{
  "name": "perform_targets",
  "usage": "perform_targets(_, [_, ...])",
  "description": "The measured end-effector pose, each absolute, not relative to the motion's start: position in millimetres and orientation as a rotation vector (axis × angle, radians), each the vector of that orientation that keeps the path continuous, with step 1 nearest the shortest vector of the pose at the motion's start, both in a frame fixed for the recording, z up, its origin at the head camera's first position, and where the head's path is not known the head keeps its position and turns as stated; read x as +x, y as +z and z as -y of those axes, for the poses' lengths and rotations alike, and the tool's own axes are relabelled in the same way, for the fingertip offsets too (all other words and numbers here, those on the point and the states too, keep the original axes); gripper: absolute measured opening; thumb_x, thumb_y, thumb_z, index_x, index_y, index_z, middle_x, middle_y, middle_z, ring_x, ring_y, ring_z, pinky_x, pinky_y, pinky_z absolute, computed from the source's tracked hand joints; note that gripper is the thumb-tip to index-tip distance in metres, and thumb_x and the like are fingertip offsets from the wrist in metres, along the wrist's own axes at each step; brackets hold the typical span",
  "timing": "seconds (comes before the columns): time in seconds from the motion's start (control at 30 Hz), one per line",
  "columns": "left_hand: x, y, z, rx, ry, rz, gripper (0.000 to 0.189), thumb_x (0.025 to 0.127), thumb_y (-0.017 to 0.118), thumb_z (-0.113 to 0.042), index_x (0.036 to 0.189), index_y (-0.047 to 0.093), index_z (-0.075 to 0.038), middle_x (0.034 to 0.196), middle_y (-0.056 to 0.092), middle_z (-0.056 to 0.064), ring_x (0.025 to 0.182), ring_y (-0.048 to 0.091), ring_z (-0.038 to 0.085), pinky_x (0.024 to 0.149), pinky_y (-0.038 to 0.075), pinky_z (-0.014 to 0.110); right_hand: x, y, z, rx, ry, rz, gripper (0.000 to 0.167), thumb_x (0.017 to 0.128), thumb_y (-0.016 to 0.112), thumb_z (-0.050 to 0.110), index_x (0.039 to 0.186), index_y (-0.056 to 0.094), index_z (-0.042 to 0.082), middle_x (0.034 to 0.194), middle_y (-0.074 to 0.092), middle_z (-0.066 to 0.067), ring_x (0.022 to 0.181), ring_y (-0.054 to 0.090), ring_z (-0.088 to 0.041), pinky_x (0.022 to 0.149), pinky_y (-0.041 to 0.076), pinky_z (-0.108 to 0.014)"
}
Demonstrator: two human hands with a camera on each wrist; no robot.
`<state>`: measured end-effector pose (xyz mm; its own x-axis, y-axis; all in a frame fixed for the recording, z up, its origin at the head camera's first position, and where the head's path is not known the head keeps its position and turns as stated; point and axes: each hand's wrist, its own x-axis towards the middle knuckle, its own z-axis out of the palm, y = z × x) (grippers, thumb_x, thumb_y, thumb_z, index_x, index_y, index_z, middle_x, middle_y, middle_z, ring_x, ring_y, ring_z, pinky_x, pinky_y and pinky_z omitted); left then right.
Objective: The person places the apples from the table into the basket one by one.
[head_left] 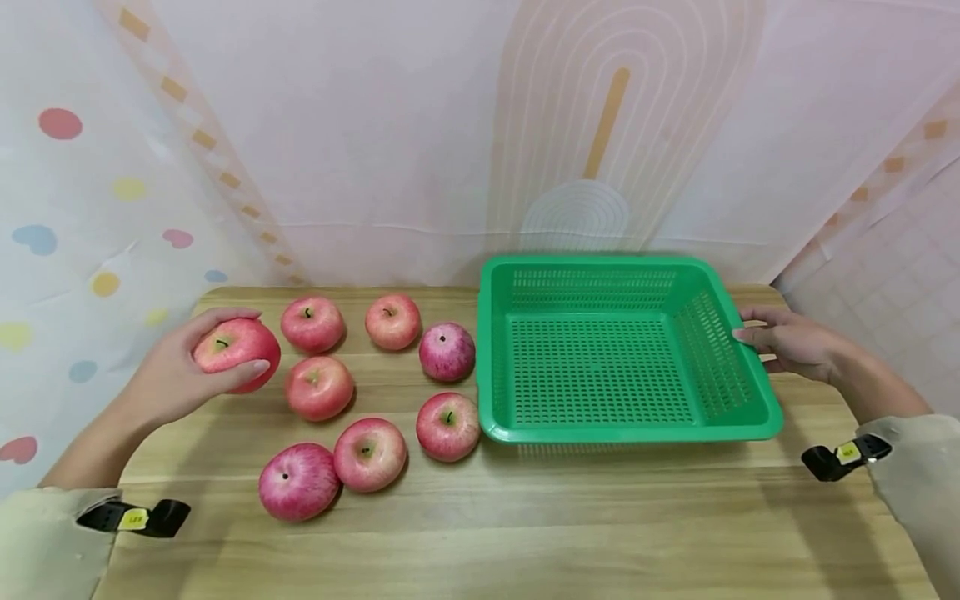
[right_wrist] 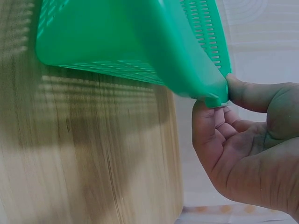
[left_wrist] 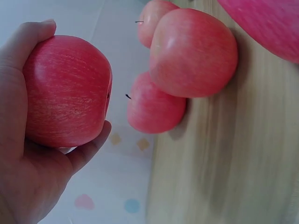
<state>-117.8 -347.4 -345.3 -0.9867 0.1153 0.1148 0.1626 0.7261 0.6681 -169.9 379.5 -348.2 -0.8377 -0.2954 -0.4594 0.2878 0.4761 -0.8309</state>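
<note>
In the head view my left hand (head_left: 176, 371) grips a red apple (head_left: 243, 346) at the table's left edge, thumb and fingers wrapped round its sides. The left wrist view shows this apple (left_wrist: 67, 91) against the palm, beside other apples. On the right stands a green plastic basket (head_left: 630, 434) with slotted walls and nothing inside. My right hand (head_left: 798, 342) pinches its right rim, thumb on top and fingers curled underneath. That pinch on the rim (right_wrist: 205, 88) shows closely in the right wrist view.
Several apples lie left of the basket, among them a pink-red one (head_left: 318, 388), a dark striped one (head_left: 300, 482) and a purplish one (head_left: 447, 352) close to the basket's left wall. A patterned cloth (head_left: 390, 142) hangs behind the wooden table (head_left: 525, 533).
</note>
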Motion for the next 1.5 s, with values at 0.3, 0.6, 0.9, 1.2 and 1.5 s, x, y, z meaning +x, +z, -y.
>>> perform_targets(0.3, [-130.3,-331.9,328.1,-0.273,-1.084,2.892,0.062,0.084,0.085,-0.026,0.139,0.058,-0.021,0.116,0.059,-0.007,0.092,0.059,0.002,0.074,0.046,0.013,-170.4,-347.1,-379.2,0.007,-1.364,-2.178,0.029,0.111,0.042,0.013,0.135,0.038,-0.002,0.102,0.066,0.001,0.09,0.068,-0.013,0.079,0.058,-0.037])
perform_targets(0.6, [-145.9,-328.4,307.5,-0.363,-1.095,2.909,0.061,0.085,0.084,-0.029,0.139,0.057,-0.021,0.126,0.061,0.0,0.1,0.056,0.005,0.079,0.043,0.012,-168.9,-347.8,-379.7,0.019,-1.372,-2.162,0.027,0.111,0.042,0.012,0.134,0.039,-0.001,0.101,0.066,0.001,0.089,0.068,-0.014,0.079,0.058,-0.038])
perform_targets(0.9, [-163.8,-318.6,277.9,-0.481,-1.136,2.928,0.062,0.085,0.085,-0.026,0.14,0.058,-0.019,0.13,0.062,0.004,0.104,0.057,0.007,0.087,0.043,0.017,-170.0,-348.2,-378.5,0.032,-1.369,-2.169,0.025,0.111,0.042,0.012,0.133,0.042,0.001,0.102,0.066,0.001,0.09,0.068,-0.014,0.079,0.058,-0.037])
perform_targets(1.2, [-182.9,-310.0,255.8,-0.554,-1.18,2.925,0.06,0.087,0.082,-0.029,0.14,0.056,-0.019,0.132,0.061,0.003,0.111,0.056,0.015,0.092,0.044,0.024,-171.9,-346.3,-379.6,0.023,-1.338,-2.18,0.04,0.111,0.041,0.015,0.144,0.03,-0.006,0.105,0.065,0.001,0.093,0.068,-0.014,0.083,0.057,-0.039])
perform_targets(1.5, [-196.6,-305.2,239.1,-0.561,-1.245,2.92,0.06,0.087,0.082,-0.029,0.14,0.056,-0.019,0.128,0.062,0.005,0.109,0.057,0.019,0.094,0.047,0.036,-172.1,-345.2,-378.5,0.04,-1.338,-2.172,0.043,0.111,0.041,0.015,0.146,0.028,-0.007,0.105,0.065,0.001,0.093,0.068,-0.013,0.083,0.057,-0.039])
